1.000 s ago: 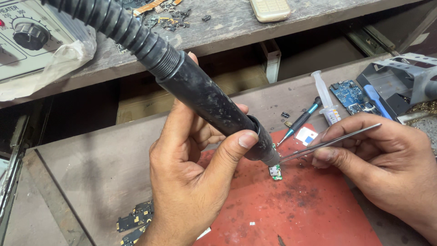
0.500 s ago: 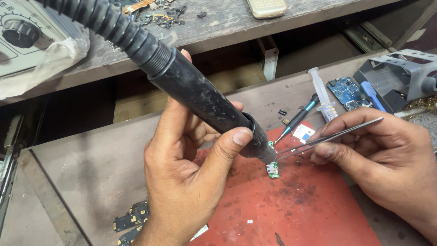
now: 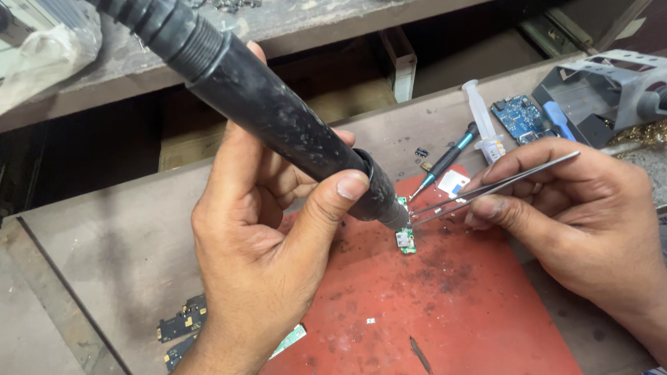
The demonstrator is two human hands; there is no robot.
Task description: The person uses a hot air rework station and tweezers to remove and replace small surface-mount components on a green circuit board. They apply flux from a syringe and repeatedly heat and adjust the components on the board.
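Note:
My left hand (image 3: pixel 260 239) grips a black hot-air wand (image 3: pixel 278 114) with a ribbed hose, its nozzle pointing down at a tiny green circuit board (image 3: pixel 406 239) on a red mat (image 3: pixel 451 312). My right hand (image 3: pixel 566 215) pinches thin metal tweezers (image 3: pixel 486 189), whose tips reach the small board from the right, just beside the nozzle.
On the brown bench (image 3: pixel 104 250) lie a clear syringe (image 3: pixel 481 111), a blue circuit board (image 3: pixel 520 117), a small screwdriver (image 3: pixel 445 161), a grey metal stand (image 3: pixel 604 87) at the right and dark board pieces (image 3: pixel 182 323) at lower left. A raised shelf (image 3: pixel 292 21) runs across the back.
The view has closed in on the work. The wand nozzle and the tweezer tips stay at the small board, with hardly any shift.

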